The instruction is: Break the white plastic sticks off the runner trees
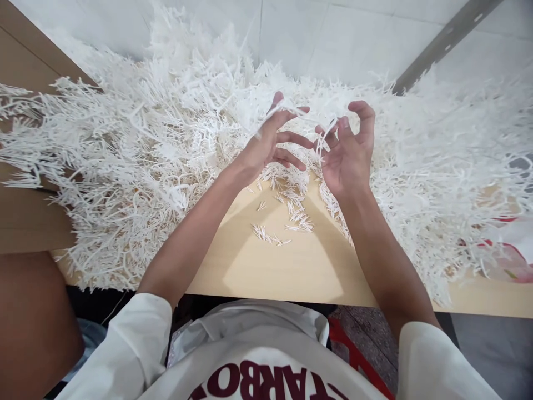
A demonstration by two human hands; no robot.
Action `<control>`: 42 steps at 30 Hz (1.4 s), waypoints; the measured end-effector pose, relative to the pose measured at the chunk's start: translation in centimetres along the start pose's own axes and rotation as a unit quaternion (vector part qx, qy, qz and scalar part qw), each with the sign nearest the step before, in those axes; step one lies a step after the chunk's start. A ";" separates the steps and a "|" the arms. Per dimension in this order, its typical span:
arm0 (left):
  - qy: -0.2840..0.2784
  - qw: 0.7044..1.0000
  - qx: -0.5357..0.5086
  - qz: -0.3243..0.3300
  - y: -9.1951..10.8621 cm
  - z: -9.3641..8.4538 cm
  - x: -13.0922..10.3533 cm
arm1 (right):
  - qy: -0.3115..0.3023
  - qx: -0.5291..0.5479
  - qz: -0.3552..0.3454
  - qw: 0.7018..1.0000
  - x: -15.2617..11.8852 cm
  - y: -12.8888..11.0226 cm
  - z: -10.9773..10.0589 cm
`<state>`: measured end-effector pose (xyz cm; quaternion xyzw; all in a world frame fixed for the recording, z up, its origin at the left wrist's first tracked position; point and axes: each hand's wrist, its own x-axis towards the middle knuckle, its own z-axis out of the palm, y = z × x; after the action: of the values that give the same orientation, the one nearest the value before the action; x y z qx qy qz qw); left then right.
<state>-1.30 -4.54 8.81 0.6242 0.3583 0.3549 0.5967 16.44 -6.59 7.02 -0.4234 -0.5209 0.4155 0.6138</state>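
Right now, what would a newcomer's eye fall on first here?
First, the sprawling mass of white, branching strands, spread to both sides of the table. Next, the left hand and right hand near the middle, with a thin white strand at their fingers. Small loose white bits lie below them in the picture.

I'm seeing pale tiles filling the back, a grey holed metal post slanting upper right, a brown panel showing upper left, red-marked clear plastic sitting far right, something red showing below the surface.
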 end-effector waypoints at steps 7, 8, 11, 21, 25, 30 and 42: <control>0.070 0.947 0.291 0.116 -2.8 -1.4 0.5 | 0.046 -0.051 -0.035 0.997 1.6 1.5 -2.4; 0.081 0.923 0.351 0.133 -3.3 -1.6 0.6 | 0.064 -0.063 -0.052 0.995 1.9 1.6 -2.9; 0.105 0.865 0.467 0.150 -4.4 -2.1 0.8 | 0.134 -0.062 -0.125 0.981 2.9 1.7 -4.2; 0.229 0.839 0.490 0.065 -4.5 -4.5 0.6 | 0.309 0.053 -0.191 0.930 3.1 -0.4 -6.3; 0.239 0.823 0.514 0.037 -3.6 -4.5 0.0 | 0.257 0.022 -0.137 0.957 2.8 -1.3 -5.8; 0.179 0.821 0.539 0.051 -1.7 -3.2 -0.8 | 0.149 0.017 -0.019 0.989 2.2 -2.0 -3.2; 0.111 0.838 0.530 0.064 -2.1 -3.7 -0.3 | 0.102 0.186 -0.086 0.973 1.6 -6.8 -4.9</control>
<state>-4.77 -2.94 6.84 0.8231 0.5148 0.2149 0.1065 21.95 -7.50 13.47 -0.2952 -0.4035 0.4055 0.7653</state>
